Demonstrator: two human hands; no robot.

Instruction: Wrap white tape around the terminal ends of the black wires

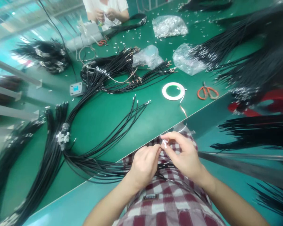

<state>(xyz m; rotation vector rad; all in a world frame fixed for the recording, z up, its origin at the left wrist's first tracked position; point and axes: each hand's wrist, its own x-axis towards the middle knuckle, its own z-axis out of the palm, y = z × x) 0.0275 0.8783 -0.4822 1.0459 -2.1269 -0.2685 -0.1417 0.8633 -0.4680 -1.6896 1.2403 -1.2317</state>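
Observation:
Both hands meet in front of the checkered apron at the table's near edge. My right hand (182, 153) is closed, thumb and index fingertip pinching around a small white piece (164, 143); blur hides its exact kind. Fingers pressed together, my left hand (143, 163) touches the right fingertips, and what it grips is hidden. Black cables (103, 168) run from the table to the lap, passing beneath the hands. A white roll of tape (165, 91) lies on the table beyond, its loose strip (183, 110) hanging down toward the right hand.
Orange-handled snips (207, 92) rest right of the roll. Bundles of black cables (47, 150) cover the left side and more hang at right (250, 131). Plastic bags (169, 26) of small parts lie farther back. Across the green table (103, 124), another person's hands (105, 15) are working.

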